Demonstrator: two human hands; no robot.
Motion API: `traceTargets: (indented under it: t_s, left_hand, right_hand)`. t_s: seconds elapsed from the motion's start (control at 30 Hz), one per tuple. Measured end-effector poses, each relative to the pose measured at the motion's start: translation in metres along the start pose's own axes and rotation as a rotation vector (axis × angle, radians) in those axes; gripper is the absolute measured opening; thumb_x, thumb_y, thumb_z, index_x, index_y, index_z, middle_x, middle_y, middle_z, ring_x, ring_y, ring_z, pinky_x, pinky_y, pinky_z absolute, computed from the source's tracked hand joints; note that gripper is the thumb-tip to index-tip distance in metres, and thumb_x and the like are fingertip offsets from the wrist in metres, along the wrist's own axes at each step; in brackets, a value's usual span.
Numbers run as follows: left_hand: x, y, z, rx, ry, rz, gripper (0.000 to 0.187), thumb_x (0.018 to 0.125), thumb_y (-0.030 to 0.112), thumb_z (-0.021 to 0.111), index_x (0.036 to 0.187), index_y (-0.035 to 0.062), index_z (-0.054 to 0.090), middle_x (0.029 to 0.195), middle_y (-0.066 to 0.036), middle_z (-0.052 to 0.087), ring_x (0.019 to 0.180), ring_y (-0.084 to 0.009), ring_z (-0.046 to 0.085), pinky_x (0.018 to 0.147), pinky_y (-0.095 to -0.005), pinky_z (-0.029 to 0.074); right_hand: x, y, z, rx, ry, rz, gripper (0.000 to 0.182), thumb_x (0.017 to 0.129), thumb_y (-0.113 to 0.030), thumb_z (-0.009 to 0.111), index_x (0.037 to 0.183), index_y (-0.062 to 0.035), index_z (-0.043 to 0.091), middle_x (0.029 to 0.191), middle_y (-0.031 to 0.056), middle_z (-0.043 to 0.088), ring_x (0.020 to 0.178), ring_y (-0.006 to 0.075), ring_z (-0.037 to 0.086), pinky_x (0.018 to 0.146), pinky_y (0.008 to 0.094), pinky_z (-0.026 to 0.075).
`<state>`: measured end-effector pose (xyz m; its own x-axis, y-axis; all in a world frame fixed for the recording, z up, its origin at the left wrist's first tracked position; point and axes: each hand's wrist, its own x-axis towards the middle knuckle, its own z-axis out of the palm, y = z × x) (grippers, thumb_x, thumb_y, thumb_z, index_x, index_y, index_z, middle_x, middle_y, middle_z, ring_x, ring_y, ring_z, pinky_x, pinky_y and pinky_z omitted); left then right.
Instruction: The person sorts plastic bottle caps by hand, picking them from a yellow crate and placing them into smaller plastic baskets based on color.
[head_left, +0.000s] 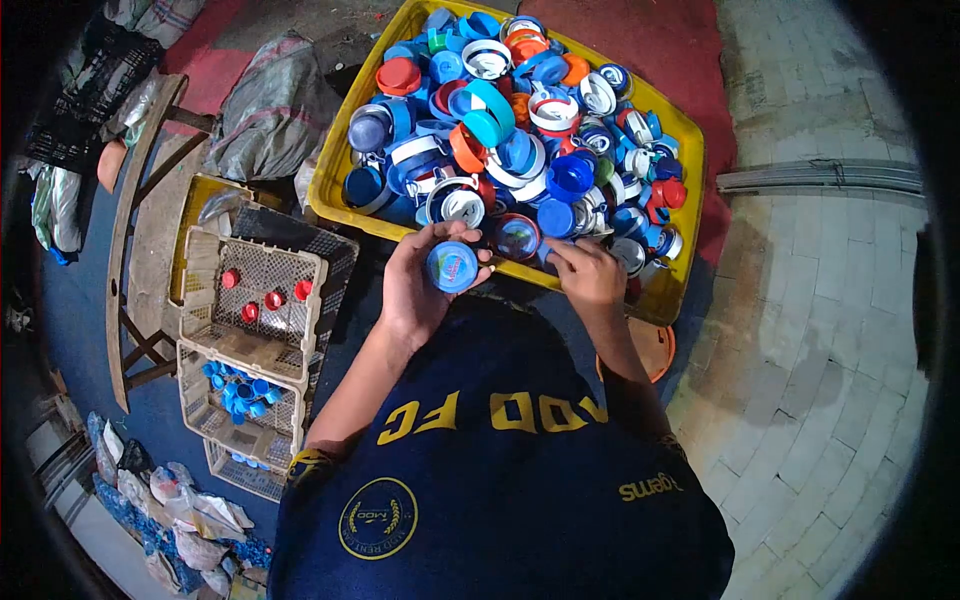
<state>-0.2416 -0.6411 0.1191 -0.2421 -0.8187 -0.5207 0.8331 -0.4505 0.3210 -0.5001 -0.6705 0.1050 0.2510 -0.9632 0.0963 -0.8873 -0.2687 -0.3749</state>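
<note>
My left hand (412, 285) is closed around a round blue lid (452, 267) with a printed label, its face turned up toward me. It is just in front of the near rim of a big yellow tray (360, 222) heaped with plastic caps and lids, mostly blue, white, orange and red. Over that same rim, further right, my right hand (592, 280) has its fingers bent together at the edge of the heap. A bit of blue shows by its fingertips; what they pinch is partly hidden. A red-rimmed lid with a dark printed face (516, 237) lies between the hands.
At left stand a cream crate with a few red caps (316, 275) and another crate with blue caps (298, 410). A wooden bench (122, 260), a grey sack (270, 110) and plastic bags (190, 505) lie beyond. An orange round container (655, 348) sits below the tray.
</note>
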Motion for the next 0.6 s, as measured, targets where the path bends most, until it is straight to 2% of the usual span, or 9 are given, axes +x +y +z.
traceTargets:
  t_s: [0.03,0.13,0.17,0.27,0.4,0.47,0.53,0.6]
  left_hand:
    - [0.0,0.0,-0.002,0.002,-0.004,-0.006,0.04,0.103,0.036,0.045,0.121,0.0023,0.058,0.116,-0.013,0.066,0.105,-0.0308,0.066,0.093,-0.0446,0.057]
    - [-0.001,0.002,-0.006,0.002,-0.012,-0.018,0.04,0.103,0.035,0.045,0.121,0.0017,0.057,0.117,-0.013,0.065,0.106,-0.031,0.066,0.093,-0.045,0.057]
    - [-0.001,0.002,-0.006,0.003,-0.017,-0.021,0.04,0.103,0.035,0.045,0.121,0.0015,0.057,0.117,-0.014,0.065,0.107,-0.0311,0.065,0.094,-0.0452,0.057]
    - [-0.003,0.005,-0.004,-0.024,-0.074,-0.011,0.041,0.103,0.035,0.046,0.122,-0.0001,0.056,0.119,-0.016,0.064,0.111,-0.0322,0.064,0.099,-0.0474,0.055]
    - [0.001,0.003,-0.002,-0.118,-0.191,0.02,0.045,0.102,0.037,0.049,0.124,-0.0013,0.055,0.127,-0.019,0.061,0.122,-0.0357,0.059,0.111,-0.0515,0.046]
    - [0.003,0.003,0.002,-0.137,-0.232,0.034,0.047,0.101,0.039,0.051,0.125,-0.0016,0.055,0.132,-0.02,0.058,0.128,-0.0373,0.056,0.115,-0.0532,0.041]
    - [0.003,0.005,0.008,-0.176,-0.228,0.028,0.046,0.101,0.038,0.051,0.124,-0.0012,0.056,0.131,-0.019,0.059,0.128,-0.0357,0.057,0.113,-0.0535,0.043]
    - [0.002,0.006,0.012,-0.197,-0.248,0.021,0.046,0.1,0.039,0.052,0.125,-0.0005,0.056,0.134,-0.019,0.058,0.131,-0.036,0.054,0.114,-0.0543,0.041]
  right_hand:
    - [-0.002,0.003,0.0,0.021,0.054,-0.022,0.021,0.079,-0.009,0.078,0.1,-0.0142,0.079,0.079,0.0078,0.066,0.074,0.0301,0.066,0.066,0.0418,0.053]
    - [-0.002,0.012,-0.015,0.002,0.278,-0.297,0.019,0.073,-0.001,0.081,0.09,-0.0092,0.078,0.08,0.0062,0.063,0.077,0.0269,0.062,0.067,0.0384,0.05]
    - [-0.003,0.01,-0.018,-0.017,0.348,-0.284,0.018,0.07,0.004,0.082,0.082,-0.0071,0.074,0.084,0.0061,0.063,0.081,0.0251,0.058,0.07,0.0363,0.049]
    - [-0.011,0.003,-0.029,-0.045,0.608,-0.236,0.018,0.069,0.006,0.081,0.077,-0.0064,0.071,0.088,0.0073,0.065,0.087,0.0261,0.06,0.072,0.0362,0.049]
    - [-0.02,0.006,-0.016,0.255,0.642,-0.099,0.022,0.076,0.011,0.074,0.082,-0.0029,0.059,0.1,0.0129,0.072,0.088,0.0306,0.068,0.076,0.0409,0.055]
    - [-0.02,-0.004,-0.015,0.181,0.663,-0.143,0.022,0.078,0.012,0.072,0.084,-0.0027,0.056,0.103,0.0153,0.073,0.087,0.0329,0.07,0.078,0.0418,0.056]
    - [-0.011,-0.02,-0.019,0.131,0.71,-0.233,0.022,0.079,0.011,0.072,0.085,-0.0031,0.056,0.103,0.0152,0.073,0.088,0.0323,0.07,0.079,0.0418,0.056]
    - [-0.012,-0.041,-0.024,0.203,0.702,-0.234,0.024,0.078,0.011,0.074,0.087,-0.0039,0.057,0.104,0.0136,0.073,0.093,0.0328,0.071,0.084,0.0422,0.057]
